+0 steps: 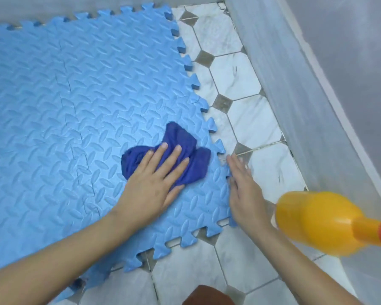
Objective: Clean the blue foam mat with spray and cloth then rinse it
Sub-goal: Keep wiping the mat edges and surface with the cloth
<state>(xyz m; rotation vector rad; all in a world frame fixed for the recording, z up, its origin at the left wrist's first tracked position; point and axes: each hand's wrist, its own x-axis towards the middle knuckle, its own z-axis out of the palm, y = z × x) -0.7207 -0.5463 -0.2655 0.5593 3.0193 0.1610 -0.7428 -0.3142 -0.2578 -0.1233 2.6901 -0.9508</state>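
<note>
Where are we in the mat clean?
Done: can't confirm any spraying; the bottle is off the mat, on the tiles at right. In hand: left hand presses the cloth flat on the mat; right hand steadies its edge. Left: rinse; no water visible.

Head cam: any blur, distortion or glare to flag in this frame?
Head view: wide-angle bend curves the wall base; the yellow spray bottle is close and soft; slight motion blur on the right hand; the left hand on the dark blue cloth is sharper; light flat, mild sheen on the blue foam mat.
</note>
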